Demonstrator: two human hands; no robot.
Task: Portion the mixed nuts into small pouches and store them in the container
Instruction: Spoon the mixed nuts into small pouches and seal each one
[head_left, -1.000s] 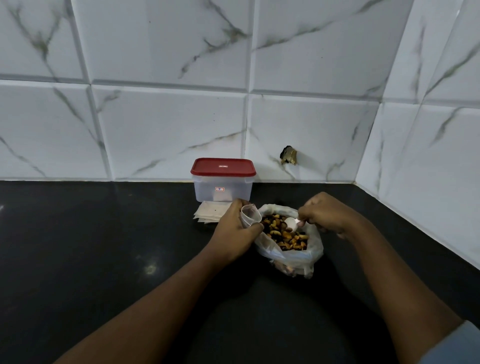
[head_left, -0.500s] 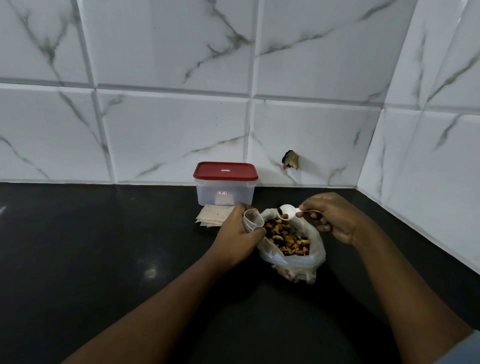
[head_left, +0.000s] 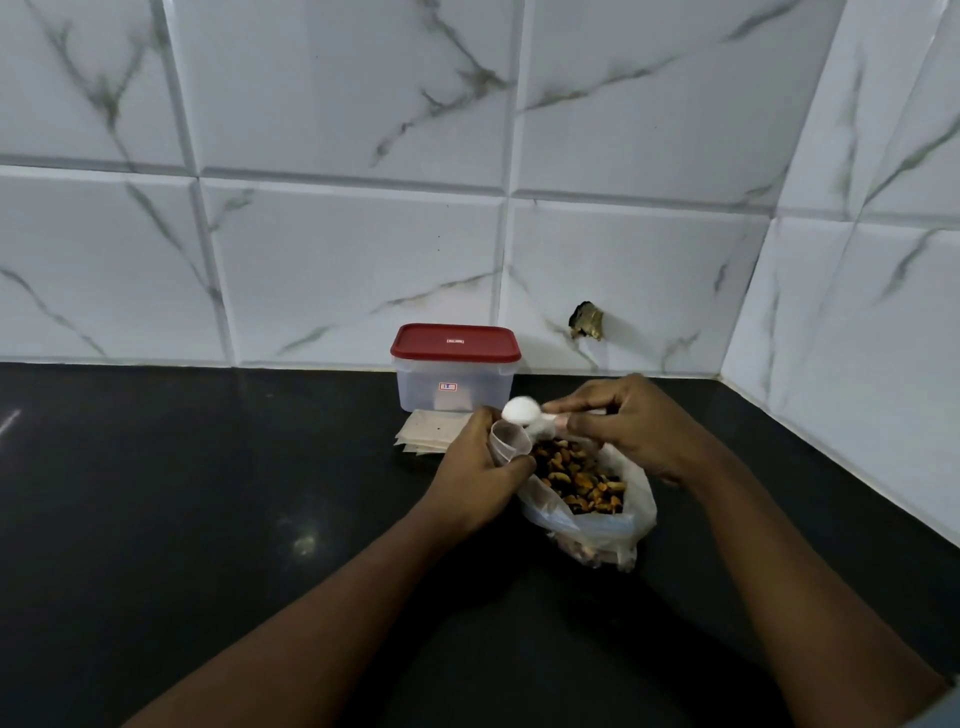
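Note:
An open plastic bag (head_left: 618, 530) of mixed nuts (head_left: 576, 478) sits on the black counter. My left hand (head_left: 475, 473) grips a small clear pouch (head_left: 511, 441), its mouth held open just left of the bag. My right hand (head_left: 628, 421) pinches the handle of a white spoon (head_left: 522, 410). The spoon's bowl is turned over right above the pouch's mouth. Behind them stands a clear container (head_left: 454, 387) with its red lid (head_left: 454, 342) on. A stack of flat empty pouches (head_left: 428, 434) lies in front of the container.
The black counter (head_left: 182, 493) runs far to the left and toward me. White marble-look tiled walls (head_left: 337, 234) close the back and the right side, meeting in a corner at the right. A small dark hole (head_left: 587, 321) breaks the back wall.
My right hand lifted the spoon out of the nut bag, carried it left to the pouch and tipped it over the mouth. My left hand kept holding the pouch in place.

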